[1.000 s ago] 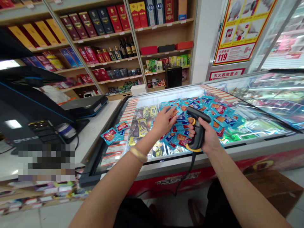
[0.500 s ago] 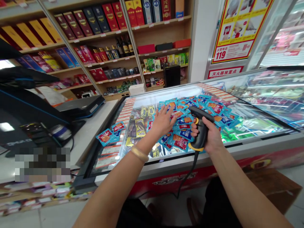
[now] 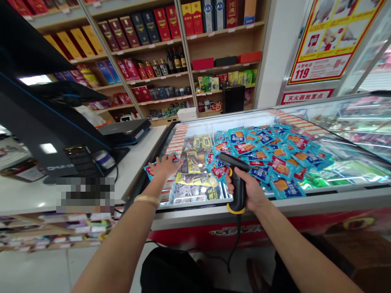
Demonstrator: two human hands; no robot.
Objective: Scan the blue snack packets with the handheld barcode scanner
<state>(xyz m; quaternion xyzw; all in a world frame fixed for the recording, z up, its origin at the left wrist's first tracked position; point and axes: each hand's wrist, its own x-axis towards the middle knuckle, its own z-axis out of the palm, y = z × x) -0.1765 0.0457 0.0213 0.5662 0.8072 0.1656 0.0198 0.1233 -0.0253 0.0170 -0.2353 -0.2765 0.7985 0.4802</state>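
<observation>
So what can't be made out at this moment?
Head view only:
- The packet under the left hand: the palm covers most of it.
- The barcode scanner's grip: the right hand wraps it, hiding any trigger.
- The pixelated patch on the counter: whatever lies there is blurred out.
- Print on the blue packets: too small to read.

Wooden shelves [image 3: 226, 36] behind the freezer hold boxed liquor [image 3: 140, 24] and wine bottles [image 3: 175, 60]; red-and-yellow 119 poster [image 3: 324, 53] at right.

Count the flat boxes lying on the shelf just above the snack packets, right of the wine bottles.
3: a red box on the left, a black box in the middle, and an orange-red box on the right, side by side. More could be hidden behind them.
</observation>
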